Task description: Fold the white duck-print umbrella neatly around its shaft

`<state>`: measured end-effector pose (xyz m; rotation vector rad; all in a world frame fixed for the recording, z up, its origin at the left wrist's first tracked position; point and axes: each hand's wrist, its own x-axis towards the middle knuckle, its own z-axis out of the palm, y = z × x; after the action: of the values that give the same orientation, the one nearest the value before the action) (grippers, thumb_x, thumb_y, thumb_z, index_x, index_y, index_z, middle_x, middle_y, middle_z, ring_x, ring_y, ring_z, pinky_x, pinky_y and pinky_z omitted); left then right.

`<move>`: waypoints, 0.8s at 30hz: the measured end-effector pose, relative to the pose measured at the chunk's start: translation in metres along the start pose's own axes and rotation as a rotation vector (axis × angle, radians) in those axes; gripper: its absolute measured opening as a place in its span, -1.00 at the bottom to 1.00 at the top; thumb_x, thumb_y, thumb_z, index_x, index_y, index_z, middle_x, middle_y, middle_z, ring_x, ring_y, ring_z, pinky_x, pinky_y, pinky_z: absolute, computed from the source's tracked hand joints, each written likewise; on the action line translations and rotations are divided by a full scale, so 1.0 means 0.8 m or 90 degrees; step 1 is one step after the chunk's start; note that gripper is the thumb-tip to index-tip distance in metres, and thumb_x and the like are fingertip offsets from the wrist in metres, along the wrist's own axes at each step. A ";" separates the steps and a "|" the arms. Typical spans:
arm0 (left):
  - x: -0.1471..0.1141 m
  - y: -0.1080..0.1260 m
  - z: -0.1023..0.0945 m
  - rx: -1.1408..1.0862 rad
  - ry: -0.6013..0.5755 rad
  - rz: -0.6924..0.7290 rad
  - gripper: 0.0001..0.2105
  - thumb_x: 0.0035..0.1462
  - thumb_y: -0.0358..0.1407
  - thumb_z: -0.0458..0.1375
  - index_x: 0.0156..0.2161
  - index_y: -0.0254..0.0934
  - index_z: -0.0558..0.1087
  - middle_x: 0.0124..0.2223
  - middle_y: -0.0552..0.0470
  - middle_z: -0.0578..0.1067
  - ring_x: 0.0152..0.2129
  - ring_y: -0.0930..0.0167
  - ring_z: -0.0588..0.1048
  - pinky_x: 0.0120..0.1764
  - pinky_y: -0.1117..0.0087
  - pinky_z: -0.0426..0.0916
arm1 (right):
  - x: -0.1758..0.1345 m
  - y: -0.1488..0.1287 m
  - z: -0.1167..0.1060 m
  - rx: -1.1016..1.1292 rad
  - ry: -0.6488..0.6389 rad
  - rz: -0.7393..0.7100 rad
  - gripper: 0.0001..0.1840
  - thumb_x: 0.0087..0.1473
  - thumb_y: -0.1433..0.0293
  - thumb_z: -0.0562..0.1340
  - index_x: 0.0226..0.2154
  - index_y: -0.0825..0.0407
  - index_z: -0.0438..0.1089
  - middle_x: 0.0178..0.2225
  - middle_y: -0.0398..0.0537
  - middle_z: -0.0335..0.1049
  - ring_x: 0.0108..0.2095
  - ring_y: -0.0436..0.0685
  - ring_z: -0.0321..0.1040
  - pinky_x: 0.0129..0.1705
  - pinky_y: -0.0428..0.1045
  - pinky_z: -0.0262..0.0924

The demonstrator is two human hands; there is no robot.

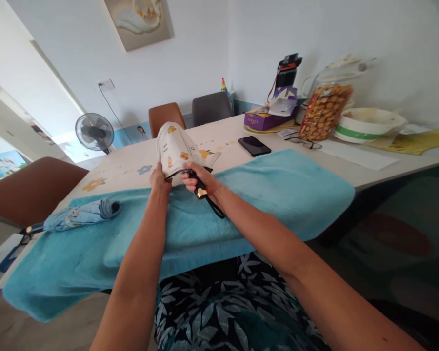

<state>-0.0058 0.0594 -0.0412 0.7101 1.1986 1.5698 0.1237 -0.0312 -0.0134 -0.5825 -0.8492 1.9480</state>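
Note:
A cream umbrella (176,150) with small printed pictures is held out over the table, its canopy loosely folded and pointing away from me. My right hand (199,181) is wrapped round its black handle, which has a gold-coloured band and a hanging wrist strap. At the canopy's lower left edge, my left hand (160,179) grips the fabric, with some fingers hidden behind it. Beneath both hands a turquoise towel (278,187) covers the table's near side. A rolled-up blue umbrella (82,214) lies on the towel's left part.
On the white table (131,163) to the right are a phone (254,145), glasses (303,142), a large jar of nuts (325,109), a bowl (368,124) and a purple box (265,120). Chairs (212,108) stand behind the table, and a fan (94,131) is at left.

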 end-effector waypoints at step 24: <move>0.038 0.030 -0.053 -0.190 -0.106 -0.076 -0.84 0.09 -0.33 0.09 -0.24 -0.29 0.47 -0.40 0.00 0.55 -0.36 0.35 0.55 -0.19 0.34 0.46 | -0.008 -0.003 -0.002 -0.085 0.044 0.105 -0.71 0.19 0.38 0.15 -0.55 0.09 0.20 -0.63 -0.21 0.13 -0.74 -0.16 -0.12 -0.70 -0.18 -0.12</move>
<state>-0.0617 0.0730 -0.0366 0.5514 0.8464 1.5169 0.1294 -0.0355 -0.0119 -0.8174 -0.9156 2.0170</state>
